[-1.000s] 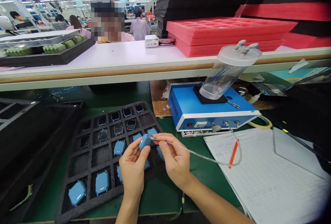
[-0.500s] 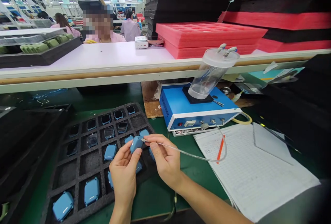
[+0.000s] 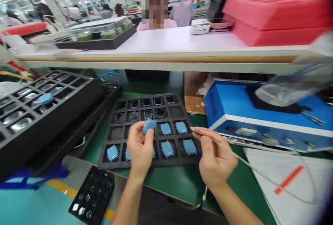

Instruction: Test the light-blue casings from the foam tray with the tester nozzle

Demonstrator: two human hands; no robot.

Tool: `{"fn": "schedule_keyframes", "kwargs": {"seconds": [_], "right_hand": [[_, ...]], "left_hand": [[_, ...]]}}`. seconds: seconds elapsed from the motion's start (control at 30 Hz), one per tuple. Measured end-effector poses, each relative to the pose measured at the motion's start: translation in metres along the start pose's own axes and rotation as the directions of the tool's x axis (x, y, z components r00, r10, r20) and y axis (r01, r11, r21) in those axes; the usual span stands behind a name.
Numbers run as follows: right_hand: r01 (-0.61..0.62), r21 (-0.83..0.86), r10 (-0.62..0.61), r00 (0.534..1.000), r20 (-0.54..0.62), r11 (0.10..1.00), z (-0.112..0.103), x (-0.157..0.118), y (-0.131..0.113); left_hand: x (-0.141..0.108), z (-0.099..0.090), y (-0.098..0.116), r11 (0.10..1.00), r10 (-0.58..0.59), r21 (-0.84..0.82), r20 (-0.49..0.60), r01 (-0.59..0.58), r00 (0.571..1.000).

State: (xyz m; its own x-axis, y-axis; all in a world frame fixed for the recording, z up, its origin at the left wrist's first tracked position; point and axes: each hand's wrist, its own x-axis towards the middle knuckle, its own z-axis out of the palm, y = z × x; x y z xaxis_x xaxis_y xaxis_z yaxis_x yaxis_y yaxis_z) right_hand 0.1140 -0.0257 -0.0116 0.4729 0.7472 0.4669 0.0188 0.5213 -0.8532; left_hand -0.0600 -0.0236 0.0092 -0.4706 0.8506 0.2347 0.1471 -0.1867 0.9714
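1. One green surface (image 3: 171, 187) carries a black foam tray (image 3: 176, 112) of blue watch cases (image 3: 167, 148).
2. Right hand (image 3: 217, 161): grip pinching a thin tube (image 3: 260, 173) near the tray's right edge.
3. Left hand (image 3: 142, 148): grip pinching another watch case (image 3: 149, 126) over the tray.

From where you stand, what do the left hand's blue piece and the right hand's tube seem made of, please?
Blue piece: probably matte plastic, by its even colour; blur leaves coated metal possible.
Tube: probably smooth, flexible plastic or silicone; it curves and looks translucent.
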Motion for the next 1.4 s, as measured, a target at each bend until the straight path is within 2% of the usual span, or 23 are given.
{"fn": "schedule_keyframes", "kwargs": {"seconds": [0.07,0.1,0.17,0.3,0.4,0.5,0.57,0.63,0.73,0.8,0.9,1.0,1.1,1.17,1.27,1.33,1.4], "right_hand": [[-0.050,0.014,0.050,0.999,0.005,0.999,0.000,0.000,-0.003],[-0.070,0.016,0.070,0.997,0.024,0.997,0.000,-0.001,-0.005],[-0.081,0.012,0.080,0.995,0.065,0.997,0.000,-0.003,-0.006],[-0.015,-0.015,0.016,0.994,0.109,1.000,-0.003,-0.008,-0.002],[-0.036,-0.049,0.042,0.991,0.128,0.998,-0.007,-0.009,0.002],[-0.074,-0.059,0.083,0.984,0.159,0.996,-0.009,-0.009,0.002],[-0.074,-0.065,0.085,0.981,0.176,0.995,-0.010,-0.010,0.002],[-0.072,-0.068,0.083,0.980,0.180,0.995,-0.010,-0.010,0.002],[-0.082,-0.056,0.090,0.980,0.177,0.995,-0.008,-0.007,0.002],[-0.089,-0.050,0.097,0.980,0.177,0.995,-0.006,-0.005,0.003],[-0.094,-0.057,0.103,0.978,0.181,0.994,-0.003,-0.002,0.003],[-0.094,-0.074,0.106,0.979,0.177,0.993,-0.003,-0.002,0.005],[-0.101,-0.079,0.112,0.981,0.158,0.992,-0.003,0.001,0.006],[-0.103,-0.078,0.114,0.982,0.150,0.992,-0.003,0.004,0.006],[-0.098,-0.071,0.107,0.984,0.143,0.993,-0.002,0.008,0.004],[-0.085,-0.058,0.092,0.987,0.133,0.995,-0.001,0.008,0.003],[-0.063,-0.044,0.068,0.990,0.124,0.997,-0.002,0.006,0.002]], "left_hand": [[0.013,-0.035,0.000,0.960,0.120,0.270,-0.137,-0.079,0.983],[0.019,-0.049,-0.001,0.919,0.144,0.387,-0.140,-0.080,0.980],[0.025,-0.065,-0.004,0.806,0.152,0.586,-0.064,-0.086,0.986],[0.019,-0.066,-0.012,0.598,0.168,0.788,0.054,-0.146,0.984],[0.009,-0.069,-0.014,0.435,0.195,0.881,0.109,-0.185,0.975],[0.011,-0.077,-0.013,0.402,0.221,0.878,0.184,-0.261,0.958],[0.019,-0.078,-0.008,0.358,0.187,0.874,0.277,-0.328,0.943],[0.030,-0.074,0.001,0.287,0.109,0.881,0.359,-0.375,0.927],[0.048,-0.061,0.017,0.232,0.061,0.886,0.398,-0.401,0.915],[0.057,-0.045,0.027,0.237,0.083,0.876,0.413,-0.421,0.907],[0.066,-0.005,0.033,0.281,0.098,0.820,0.493,-0.499,0.865],[0.073,0.041,0.027,0.372,0.077,0.749,0.563,-0.547,0.823],[0.083,0.069,0.019,0.476,0.058,0.710,0.563,-0.519,0.824],[0.091,0.072,0.018,0.545,0.058,0.680,0.553,-0.490,0.831],[0.094,0.062,0.025,0.654,0.073,0.607,0.543,-0.451,0.836],[0.082,0.052,0.031,0.724,0.092,0.540,0.543,-0.430,0.835],[0.061,0.043,0.033,0.853,0.091,0.401,0.516,-0.334,0.852]]}}
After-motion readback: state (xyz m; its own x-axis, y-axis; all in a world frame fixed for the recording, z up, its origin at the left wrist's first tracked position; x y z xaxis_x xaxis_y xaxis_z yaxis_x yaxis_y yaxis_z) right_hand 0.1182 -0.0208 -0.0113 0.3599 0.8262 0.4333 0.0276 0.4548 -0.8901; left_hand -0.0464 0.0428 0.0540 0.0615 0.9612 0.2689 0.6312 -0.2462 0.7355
